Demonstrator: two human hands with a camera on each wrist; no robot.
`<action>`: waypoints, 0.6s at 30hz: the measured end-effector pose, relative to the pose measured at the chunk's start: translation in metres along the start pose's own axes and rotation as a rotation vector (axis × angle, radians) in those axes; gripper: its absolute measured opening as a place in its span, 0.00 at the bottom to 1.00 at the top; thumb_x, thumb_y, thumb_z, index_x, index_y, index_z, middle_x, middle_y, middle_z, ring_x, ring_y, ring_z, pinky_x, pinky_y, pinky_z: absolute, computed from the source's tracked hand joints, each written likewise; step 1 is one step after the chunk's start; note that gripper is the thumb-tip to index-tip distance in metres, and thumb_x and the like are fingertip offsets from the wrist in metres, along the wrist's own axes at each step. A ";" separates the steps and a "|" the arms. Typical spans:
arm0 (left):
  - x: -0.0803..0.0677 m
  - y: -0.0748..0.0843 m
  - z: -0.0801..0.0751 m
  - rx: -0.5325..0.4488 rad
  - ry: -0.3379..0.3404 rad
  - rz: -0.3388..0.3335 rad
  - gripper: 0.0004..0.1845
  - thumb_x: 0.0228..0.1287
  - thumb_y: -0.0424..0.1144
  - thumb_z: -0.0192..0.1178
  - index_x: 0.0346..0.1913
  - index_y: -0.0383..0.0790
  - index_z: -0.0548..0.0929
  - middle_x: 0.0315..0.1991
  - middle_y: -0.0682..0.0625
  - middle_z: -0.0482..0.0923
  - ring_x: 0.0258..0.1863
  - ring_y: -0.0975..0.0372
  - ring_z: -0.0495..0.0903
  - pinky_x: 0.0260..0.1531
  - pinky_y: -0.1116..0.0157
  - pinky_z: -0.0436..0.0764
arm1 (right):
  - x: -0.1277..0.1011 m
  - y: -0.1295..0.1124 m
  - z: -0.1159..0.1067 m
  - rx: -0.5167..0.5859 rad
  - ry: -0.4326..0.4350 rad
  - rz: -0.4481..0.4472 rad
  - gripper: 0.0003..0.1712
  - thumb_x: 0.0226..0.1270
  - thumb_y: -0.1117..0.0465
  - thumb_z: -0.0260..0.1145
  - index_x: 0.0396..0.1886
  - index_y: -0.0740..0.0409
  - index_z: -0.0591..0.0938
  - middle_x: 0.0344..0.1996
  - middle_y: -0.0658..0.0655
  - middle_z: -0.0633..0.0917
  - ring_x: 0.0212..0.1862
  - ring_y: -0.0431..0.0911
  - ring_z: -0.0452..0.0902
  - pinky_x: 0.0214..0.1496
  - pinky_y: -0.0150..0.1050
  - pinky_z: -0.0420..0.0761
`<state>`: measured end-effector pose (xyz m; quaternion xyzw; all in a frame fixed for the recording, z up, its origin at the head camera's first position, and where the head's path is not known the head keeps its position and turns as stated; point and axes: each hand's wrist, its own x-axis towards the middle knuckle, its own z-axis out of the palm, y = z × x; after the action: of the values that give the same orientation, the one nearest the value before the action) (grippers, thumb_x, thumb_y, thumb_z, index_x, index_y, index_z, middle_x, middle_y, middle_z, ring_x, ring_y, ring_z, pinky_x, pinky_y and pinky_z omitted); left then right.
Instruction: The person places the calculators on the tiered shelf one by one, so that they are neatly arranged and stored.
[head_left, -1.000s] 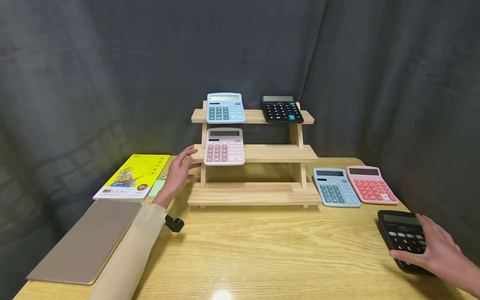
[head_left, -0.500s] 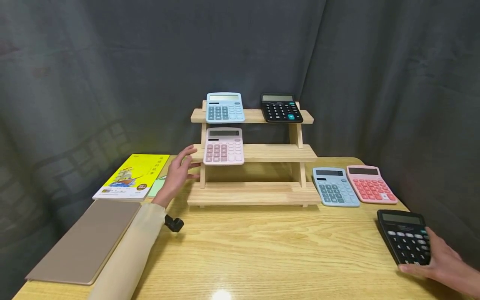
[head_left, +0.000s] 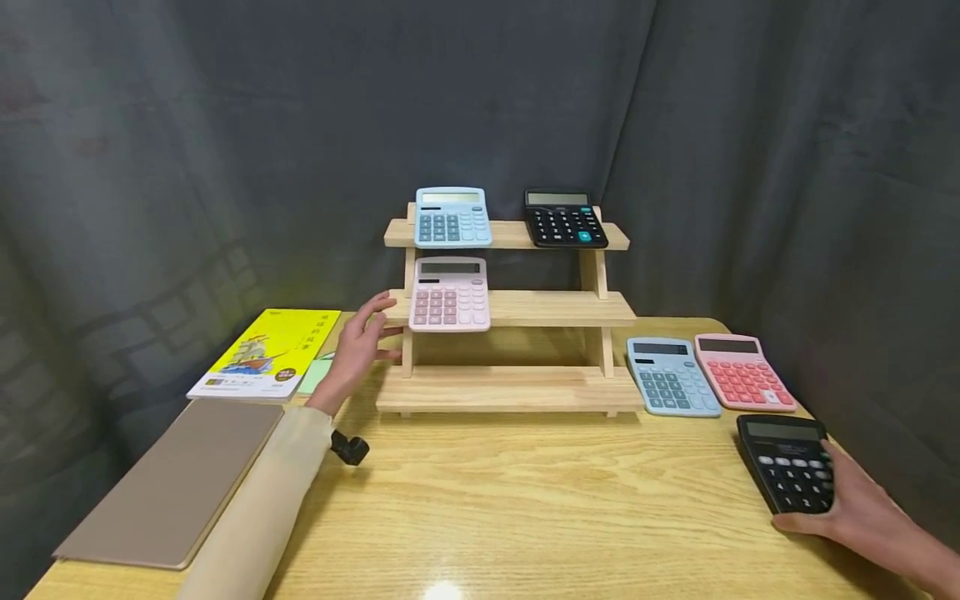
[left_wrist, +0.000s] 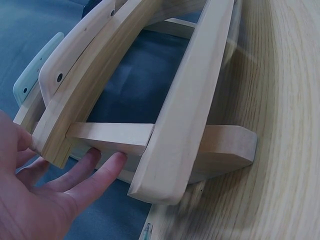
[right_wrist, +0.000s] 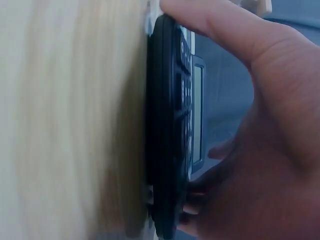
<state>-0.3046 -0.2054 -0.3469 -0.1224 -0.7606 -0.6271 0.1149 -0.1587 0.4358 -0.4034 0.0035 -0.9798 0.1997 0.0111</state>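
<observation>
now right hand [head_left: 855, 510] grips black calculator [head_left: 787, 471]; left hand [head_left: 358, 346] rests on rack [head_left: 555, 307]

Wooden table [head_left: 525, 500] bears stepped rack [head_left: 510, 387], calculators, books.

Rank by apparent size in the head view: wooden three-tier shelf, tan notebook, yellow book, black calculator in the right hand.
1. Wooden three-tier shelf.
2. Flat tan notebook, though it lies nearer the camera, which inflates it.
3. Yellow illustrated book.
4. Black rectangular calculator, partly covered by the right hand.
</observation>
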 end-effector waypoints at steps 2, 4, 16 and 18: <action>0.000 -0.001 0.000 -0.002 -0.003 0.003 0.24 0.84 0.42 0.42 0.74 0.37 0.66 0.79 0.54 0.53 0.63 0.36 0.73 0.44 0.50 0.87 | 0.002 -0.005 0.000 0.004 0.017 -0.039 0.76 0.49 0.47 0.81 0.72 0.85 0.38 0.57 0.86 0.58 0.55 0.77 0.60 0.50 0.73 0.67; 0.001 -0.002 0.000 -0.003 -0.008 0.013 0.24 0.84 0.43 0.41 0.74 0.37 0.66 0.80 0.53 0.52 0.63 0.35 0.73 0.44 0.49 0.87 | 0.004 -0.010 0.001 0.010 0.024 -0.052 0.76 0.47 0.48 0.82 0.72 0.85 0.39 0.56 0.86 0.60 0.54 0.77 0.62 0.50 0.72 0.68; -0.005 0.014 0.001 -0.036 -0.024 -0.014 0.24 0.84 0.37 0.40 0.74 0.30 0.63 0.80 0.46 0.49 0.64 0.32 0.70 0.49 0.38 0.82 | 0.002 -0.037 -0.001 -0.052 0.200 -0.078 0.80 0.38 0.45 0.85 0.75 0.79 0.44 0.54 0.84 0.66 0.49 0.76 0.67 0.45 0.73 0.73; -0.006 0.017 0.001 -0.029 -0.024 -0.016 0.24 0.84 0.37 0.39 0.75 0.30 0.63 0.81 0.46 0.48 0.64 0.33 0.70 0.49 0.39 0.82 | 0.001 -0.042 -0.001 -0.055 0.213 -0.081 0.80 0.38 0.43 0.85 0.75 0.78 0.44 0.55 0.83 0.64 0.50 0.76 0.66 0.45 0.74 0.72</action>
<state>-0.2930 -0.2014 -0.3333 -0.1253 -0.7539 -0.6373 0.0991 -0.1594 0.3976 -0.3865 0.0214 -0.9773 0.1713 0.1231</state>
